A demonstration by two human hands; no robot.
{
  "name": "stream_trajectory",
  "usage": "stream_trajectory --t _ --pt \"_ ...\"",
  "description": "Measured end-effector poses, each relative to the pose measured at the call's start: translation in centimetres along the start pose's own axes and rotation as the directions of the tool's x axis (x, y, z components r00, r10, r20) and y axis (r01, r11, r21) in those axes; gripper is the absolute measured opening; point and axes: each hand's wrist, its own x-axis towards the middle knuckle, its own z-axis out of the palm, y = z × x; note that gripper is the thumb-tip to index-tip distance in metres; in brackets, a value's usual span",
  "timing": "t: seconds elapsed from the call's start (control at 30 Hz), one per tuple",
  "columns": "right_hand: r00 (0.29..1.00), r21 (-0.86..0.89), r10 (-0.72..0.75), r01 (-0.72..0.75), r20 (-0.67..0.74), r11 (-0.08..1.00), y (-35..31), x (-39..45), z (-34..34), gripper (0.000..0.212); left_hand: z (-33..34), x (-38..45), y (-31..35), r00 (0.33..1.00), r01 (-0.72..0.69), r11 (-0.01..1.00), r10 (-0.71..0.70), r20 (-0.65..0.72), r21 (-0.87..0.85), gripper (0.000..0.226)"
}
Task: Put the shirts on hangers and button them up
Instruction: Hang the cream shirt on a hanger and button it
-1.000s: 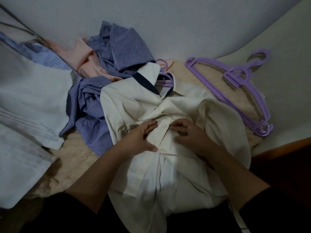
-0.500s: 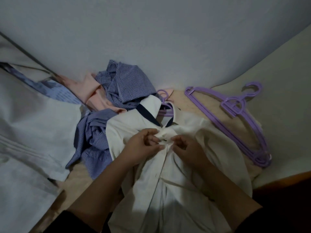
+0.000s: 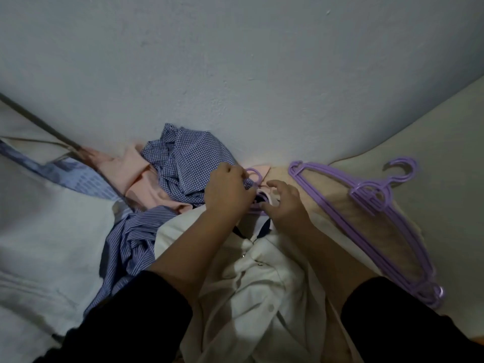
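A cream shirt (image 3: 264, 292) with a dark-lined collar lies in front of me on a purple hanger (image 3: 254, 174), whose hook pokes out past the collar. Its upper buttons look fastened. My left hand (image 3: 227, 191) is closed on the left side of the collar. My right hand (image 3: 284, 203) pinches the collar's right side, fingers curled. Both hands meet at the neck opening. Beside the shirt lie a blue checked shirt (image 3: 183, 166), a blue striped shirt (image 3: 131, 237) and a pink shirt (image 3: 138, 179), all crumpled.
Several spare purple hangers (image 3: 366, 221) lie stacked to the right on a beige cushion (image 3: 348, 226). A white and blue bedsheet (image 3: 44, 231) spreads at the left. A pale wall (image 3: 235, 74) rises right behind the pile.
Both hands moved up from the chest buttons to the collar. The camera tilted upward, showing more wall.
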Motion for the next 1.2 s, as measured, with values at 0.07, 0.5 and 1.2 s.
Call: stream_trajectory --t 0.07,0.5,1.2 --pt "0.996 0.015 0.01 -0.011 0.086 1.0 0.3 -0.2 0.0 0.054 -0.3 0.2 -0.2 0.986 0.055 0.997 -0.061 0.154 0.046 0.022" --pt "0.995 0.302 -0.033 0.003 0.093 0.953 -2.4 -8.0 -3.6 0.072 -2.9 -5.6 1.0 0.97 0.235 0.961 -0.223 0.095 -0.142 0.054" --pt "0.992 0.254 -0.024 -0.009 0.126 0.967 -4.9 -8.6 -8.1 0.063 -8.5 -10.5 0.2 0.752 0.659 0.287 -0.269 0.601 -0.696 0.029"
